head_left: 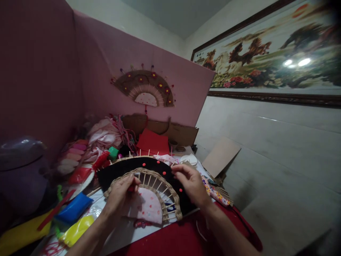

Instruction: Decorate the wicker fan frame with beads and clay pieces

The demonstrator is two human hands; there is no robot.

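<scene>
A fan-shaped craft piece lies on the table, with a black band [119, 168], a woven straw arc [174, 195], thin sticks and a pale dotted centre [149, 206]. Several small red dots [164, 173] sit on the black band. Over the fan's left part is my left hand [121, 192], its fingers pinched on a small red bit that shows below the fingertips. At the band's upper right, my right hand [191, 183] has thumb and forefinger close together near a stick end; what they hold, if anything, is too small to make out.
A finished-looking fan [146, 83] hangs on the pink board. Blue [74, 208] and yellow [77, 230] packets lie at the left, with pink cloth [103, 137] behind. Red sheets [153, 142] stand at the back. A floral strip [217, 193] lies at the right.
</scene>
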